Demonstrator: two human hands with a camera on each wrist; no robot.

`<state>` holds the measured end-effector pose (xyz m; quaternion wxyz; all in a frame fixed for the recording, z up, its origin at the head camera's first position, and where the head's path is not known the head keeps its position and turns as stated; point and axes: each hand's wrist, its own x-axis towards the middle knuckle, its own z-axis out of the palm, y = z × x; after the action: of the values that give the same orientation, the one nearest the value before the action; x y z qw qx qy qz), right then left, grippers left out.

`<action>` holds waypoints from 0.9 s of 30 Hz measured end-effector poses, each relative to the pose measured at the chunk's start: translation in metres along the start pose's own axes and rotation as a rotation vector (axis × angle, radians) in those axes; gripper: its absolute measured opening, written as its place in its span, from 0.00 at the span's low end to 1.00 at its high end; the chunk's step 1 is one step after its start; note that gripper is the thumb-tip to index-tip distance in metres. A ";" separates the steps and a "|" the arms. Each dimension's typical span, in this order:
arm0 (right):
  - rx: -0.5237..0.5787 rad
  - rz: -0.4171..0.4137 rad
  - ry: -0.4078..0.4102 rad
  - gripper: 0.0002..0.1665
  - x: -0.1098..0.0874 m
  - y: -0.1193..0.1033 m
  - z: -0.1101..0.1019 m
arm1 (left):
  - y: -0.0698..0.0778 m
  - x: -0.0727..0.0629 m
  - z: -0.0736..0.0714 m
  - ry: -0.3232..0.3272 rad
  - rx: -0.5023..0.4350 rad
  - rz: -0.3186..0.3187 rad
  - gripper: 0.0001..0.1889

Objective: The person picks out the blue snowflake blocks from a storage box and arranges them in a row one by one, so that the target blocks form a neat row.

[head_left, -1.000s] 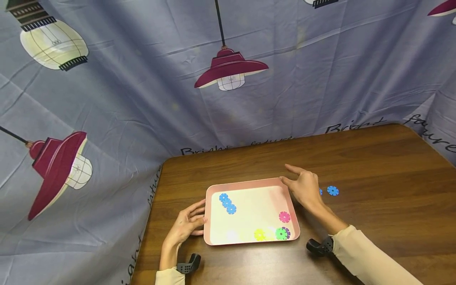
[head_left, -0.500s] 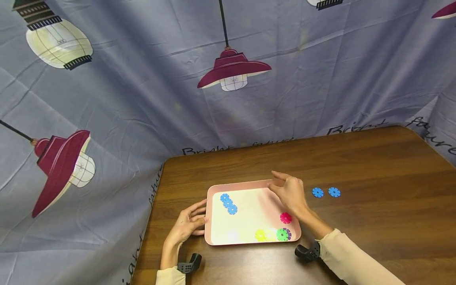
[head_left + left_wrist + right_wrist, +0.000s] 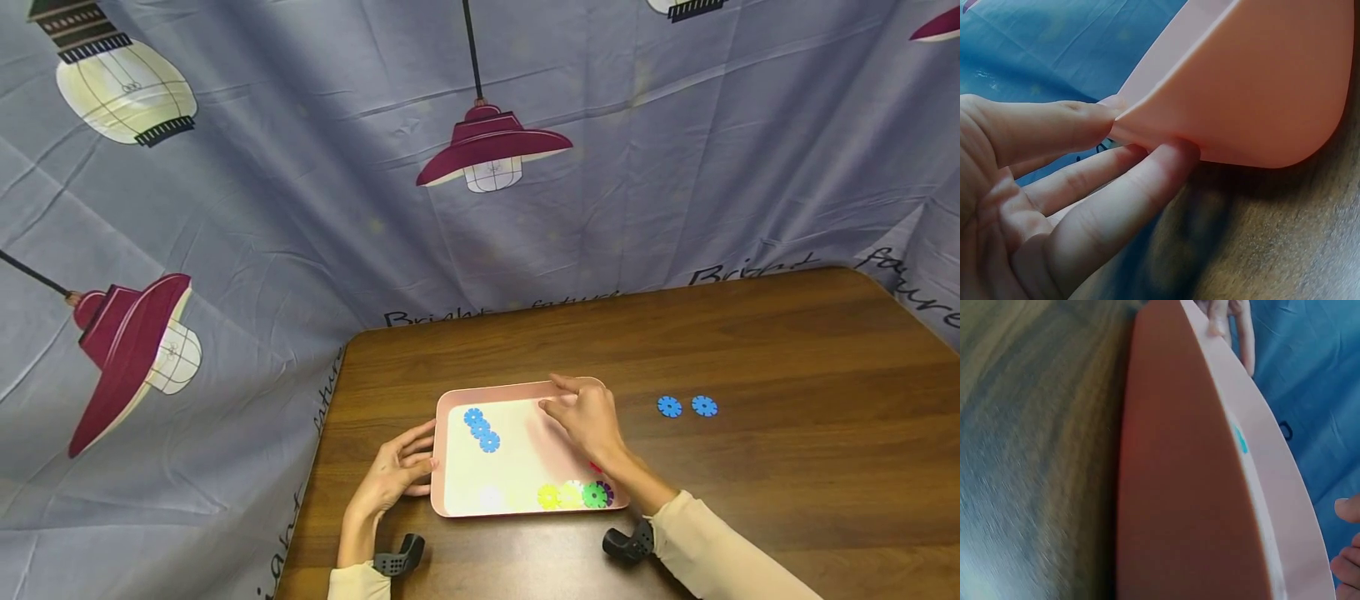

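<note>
Head view: pink tray (image 3: 510,393) at lower centre on worktop (image 3: 757,467); left hand (image 3: 393,467) pinches left rim; right hand (image 3: 589,418) above tray, fingers part-spread, any hold unclear. Light, steady bracing seems best.

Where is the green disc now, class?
In the head view, the green disc lies inside the pink tray at its near right corner, partly covering a purple disc, right of a pale yellow disc.
</note>
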<state>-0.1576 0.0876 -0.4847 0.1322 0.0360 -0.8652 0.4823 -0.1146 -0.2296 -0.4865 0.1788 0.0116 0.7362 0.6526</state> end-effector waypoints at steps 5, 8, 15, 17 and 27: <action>0.024 0.023 -0.053 0.26 -0.004 -0.003 0.009 | 0.000 0.000 0.000 0.005 -0.001 -0.003 0.33; 0.037 0.009 -0.056 0.26 -0.007 -0.005 0.016 | 0.000 0.000 0.000 0.006 -0.005 -0.004 0.33; 0.032 -0.012 -0.070 0.26 -0.014 -0.009 0.029 | 0.000 0.000 -0.001 0.006 -0.010 -0.010 0.34; 0.029 -0.008 -0.082 0.26 -0.015 -0.009 0.034 | 0.000 0.000 -0.001 0.006 -0.014 -0.014 0.34; 0.044 0.028 -0.137 0.26 -0.025 -0.016 0.049 | -0.001 0.001 -0.001 0.008 -0.017 -0.024 0.33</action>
<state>-0.1402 0.0359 -0.5032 0.0649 0.0597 -0.8618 0.4995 -0.1159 -0.2306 -0.4873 0.1838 -0.0012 0.7313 0.6568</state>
